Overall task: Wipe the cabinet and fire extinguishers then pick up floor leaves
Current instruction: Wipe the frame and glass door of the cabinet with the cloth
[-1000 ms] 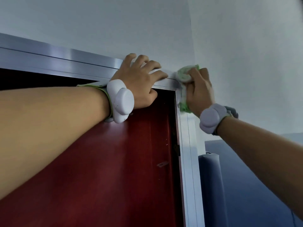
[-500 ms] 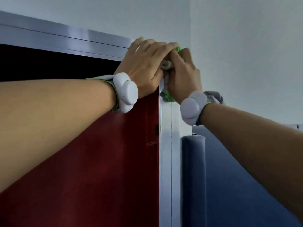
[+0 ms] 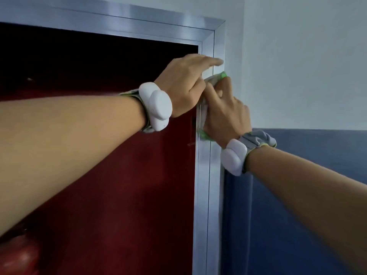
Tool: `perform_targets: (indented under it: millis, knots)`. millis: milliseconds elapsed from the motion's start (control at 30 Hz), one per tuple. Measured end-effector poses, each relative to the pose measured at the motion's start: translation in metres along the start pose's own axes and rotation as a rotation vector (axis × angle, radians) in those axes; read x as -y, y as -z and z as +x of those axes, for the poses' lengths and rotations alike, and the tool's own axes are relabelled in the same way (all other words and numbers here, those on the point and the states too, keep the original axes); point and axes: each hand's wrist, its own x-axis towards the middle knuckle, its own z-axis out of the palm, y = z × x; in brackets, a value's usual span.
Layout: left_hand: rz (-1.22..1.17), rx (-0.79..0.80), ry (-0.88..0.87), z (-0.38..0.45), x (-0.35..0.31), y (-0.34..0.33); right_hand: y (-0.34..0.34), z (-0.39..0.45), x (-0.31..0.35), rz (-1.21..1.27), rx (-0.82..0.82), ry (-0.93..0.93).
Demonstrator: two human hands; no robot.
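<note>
Gripping a crumpled green-and-white cloth [image 3: 213,80] in the right hand [image 3: 226,118], fingers curled round it, and pressing it against the right upright of the cabinet's aluminium frame [image 3: 206,175] near the two o'clock corner. Laying the left hand [image 3: 184,84] over the same upright just above, fingers straight, tips touching the frame's outer edge, holding nothing. Wearing a white wrist device [image 3: 156,106] on the left arm, another white device [image 3: 233,157] on the right. Showing, at seven o'clock, a rounded red shape [image 3: 17,255], too blurred to name.

Both bare arms raised, hands meeting.
Left hand [image 3: 183,84] fingers extended; right hand [image 3: 225,114] fingers curled in a grip.
</note>
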Motion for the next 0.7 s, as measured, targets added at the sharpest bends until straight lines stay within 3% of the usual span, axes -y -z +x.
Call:
perform_targets:
  millis: [100,200,400,533,700]
  knots:
    - [0.005,-0.001,0.0,-0.001,0.001,0.0,-0.011,-0.002,0.015,0.026,-0.083,-0.201]
    - [0.15,0.122,-0.06,-0.018,0.001,-0.012,-0.017,-0.049,0.028,0.063,-0.103,-0.239]
    - [0.285,0.236,-0.159,-0.058,-0.016,-0.043,-0.004,-0.183,0.044,0.112,0.224,-0.116]
    - [0.296,0.278,-0.195,-0.062,-0.027,-0.034,0.002,-0.136,0.041,0.086,0.197,-0.177]
    - [0.05,0.08,-0.074,-0.072,-0.032,-0.031,-0.006,-0.061,0.043,0.052,0.032,-0.376]
